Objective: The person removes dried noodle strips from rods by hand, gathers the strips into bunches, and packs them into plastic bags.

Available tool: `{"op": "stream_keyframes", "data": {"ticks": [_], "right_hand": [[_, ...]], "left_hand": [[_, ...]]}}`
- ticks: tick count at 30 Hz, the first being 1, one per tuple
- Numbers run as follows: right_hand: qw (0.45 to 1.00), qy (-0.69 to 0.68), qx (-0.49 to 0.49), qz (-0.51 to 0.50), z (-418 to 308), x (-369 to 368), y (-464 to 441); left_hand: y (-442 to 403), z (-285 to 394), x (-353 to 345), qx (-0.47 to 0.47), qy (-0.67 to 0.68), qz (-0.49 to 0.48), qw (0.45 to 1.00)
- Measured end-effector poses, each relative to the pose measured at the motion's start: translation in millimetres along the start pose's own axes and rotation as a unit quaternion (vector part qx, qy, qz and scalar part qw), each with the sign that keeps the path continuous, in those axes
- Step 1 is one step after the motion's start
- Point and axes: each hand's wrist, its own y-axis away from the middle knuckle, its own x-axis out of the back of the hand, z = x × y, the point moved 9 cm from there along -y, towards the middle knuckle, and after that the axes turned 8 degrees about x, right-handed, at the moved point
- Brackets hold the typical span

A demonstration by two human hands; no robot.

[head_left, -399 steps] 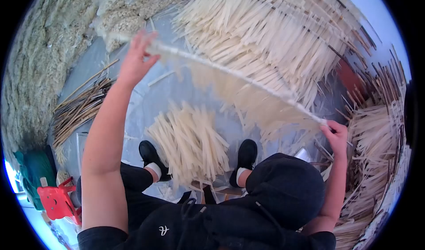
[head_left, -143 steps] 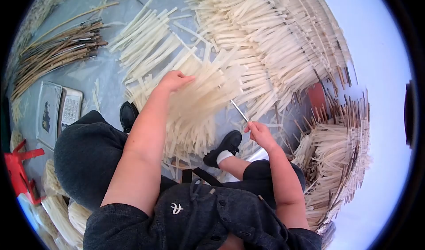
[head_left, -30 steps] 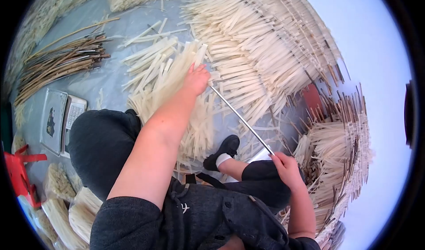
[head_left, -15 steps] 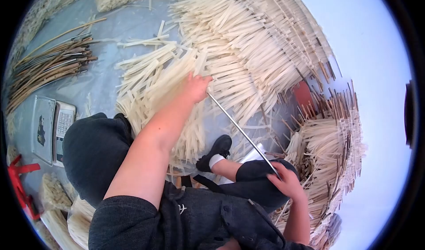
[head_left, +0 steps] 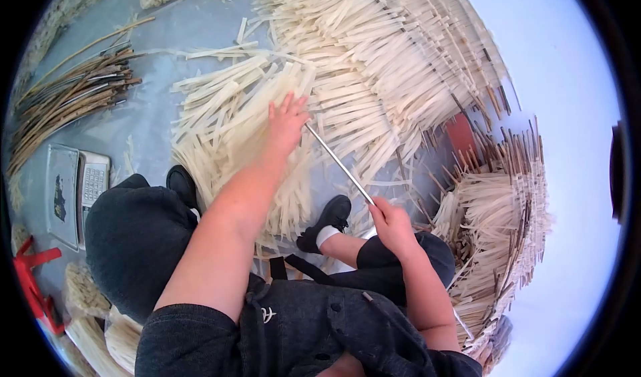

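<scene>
My right hand point(head_left: 394, 229) is closed around a thin silver metal rod point(head_left: 339, 163), which slants up and left from it. The rod's far end reaches the edge of my left hand point(head_left: 287, 124); whether they touch I cannot tell. My left hand is open, its fingers spread over a loose pile of pale flat strips point(head_left: 234, 133) on the floor. Beyond both hands lie long rows of similar pale strips point(head_left: 374, 56), with thin rods running across them.
A bundle of brown sticks point(head_left: 80, 100) lies at the left, near a scale with a keypad point(head_left: 93, 180). A red object point(head_left: 33, 283) stands at the lower left. More strips on sticks point(head_left: 494, 217) are stacked at the right. My shoe point(head_left: 327, 220) is beside the pile.
My right hand has moved up and left along the rod, away from my knee, and now grips it. My left hand has shifted slightly up and left, its fingers more spread.
</scene>
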Motion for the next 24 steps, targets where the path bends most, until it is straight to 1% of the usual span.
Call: {"op": "stream_keyframes", "data": {"ticks": [2,4,6,7,8,9,10,11,12,13,14,15,18,20,22,23,24], "right_hand": [[1.000,0.021,0.000,0.004,-5,12,19],[0.999,0.038,0.002,0.017,-11,29,31],[0.996,0.067,-0.049,-0.028,-9,39,50],[0.998,0.052,-0.036,-0.007,-16,51,58],[0.998,0.053,-0.036,-0.007,-23,63,66],[0.996,0.055,-0.065,-0.026,-26,74,77],[0.993,0.057,-0.094,-0.044,-28,86,88],[0.993,0.057,-0.096,-0.044,-33,100,99],[0.988,0.068,-0.129,-0.045,-31,114,111],[0.983,0.080,-0.160,-0.045,-29,127,121],[0.983,0.080,-0.159,-0.044,-32,138,128],[0.983,0.079,-0.159,-0.047,-35,147,135],[0.979,0.096,-0.167,-0.065,-45,176,158],[0.976,0.110,-0.169,-0.077,-35,197,174],[0.953,-0.011,-0.291,-0.088,-2,215,209],[0.941,-0.106,-0.314,-0.072,-1,223,216],[0.941,-0.107,-0.313,-0.069,1,234,219]], "left_hand": [[-4,2,0,-0.046,0.012,-0.077,0.996],[-9,2,-5,-0.049,0.007,-0.077,0.996],[-10,5,-13,-0.058,0.004,-0.087,0.995],[-14,-4,-16,-0.028,-0.002,-0.104,0.994],[-19,-12,-18,0.002,-0.010,-0.119,0.993],[-22,-14,-13,0.001,-0.008,-0.117,0.993],[-23,-15,-13,-0.005,-0.020,-0.150,0.989],[-20,-15,-16,-0.011,-0.033,-0.184,0.982],[-17,-14,-24,-0.011,-0.034,-0.185,0.982],[-15,-9,-31,-0.028,-0.012,-0.165,0.986],[-14,-5,-37,-0.045,0.010,-0.147,0.988],[-12,-3,-39,-0.046,0.011,-0.147,0.988],[-4,6,-46,-0.057,0.027,-0.158,0.986],[-5,6,-47,-0.043,0.008,-0.188,0.981],[-4,7,-49,-0.045,0.007,-0.194,0.980],[-5,8,-49,-0.046,0.004,-0.197,0.979],[-8,10,-48,-0.048,0.003,-0.195,0.980]]}}
